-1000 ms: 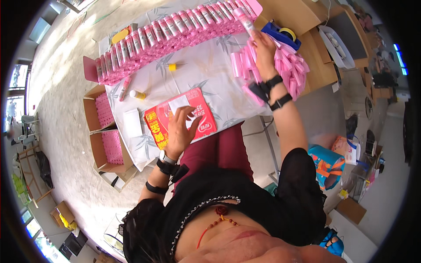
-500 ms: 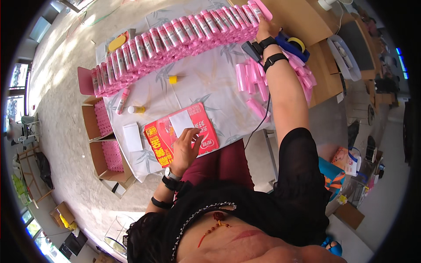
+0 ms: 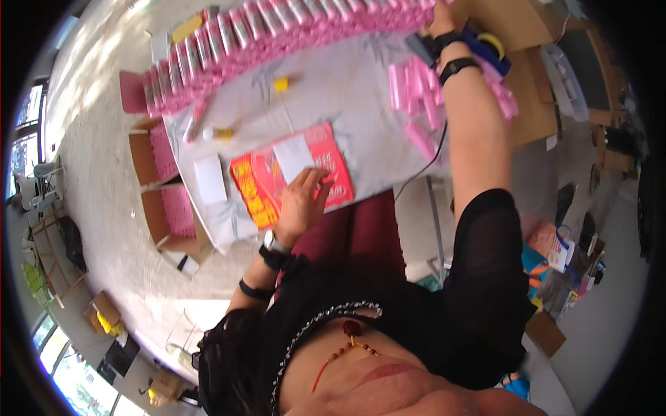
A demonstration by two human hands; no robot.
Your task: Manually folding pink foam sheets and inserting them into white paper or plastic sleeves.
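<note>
My left hand [image 3: 302, 201] rests on the red and yellow printed cardboard [image 3: 340, 166], with its fingers loosely stretched and the thumb apart. Its fingertips lie at the lower edge of a stack of white paper slips [image 3: 294, 157]. My right arm reaches to the far right. There my right hand [image 3: 442, 21] is at the end of a long stack of pink rolls [image 3: 291, 52]; its fingers are blurred and partly cut off by the upper edge. Printed labels wrap the top row. Loose unlabelled pink rolls [image 3: 420, 90] lie beside my right forearm.
A yellow cap [image 3: 281, 84], a small bottle [image 3: 218, 133], one labelled roll [image 3: 196, 119] and white slips [image 3: 210, 179] lie on the table. A blue tape dispenser [image 3: 489, 52] stands beyond my right wrist. A black cable [image 3: 436, 158] hangs over the edge. Boxes of pink rolls [image 3: 179, 211] stand left.
The view has shifted, so the table sits higher in the picture. My right hand stays by the far right end of the stack; my left hand stays on the cardboard.
</note>
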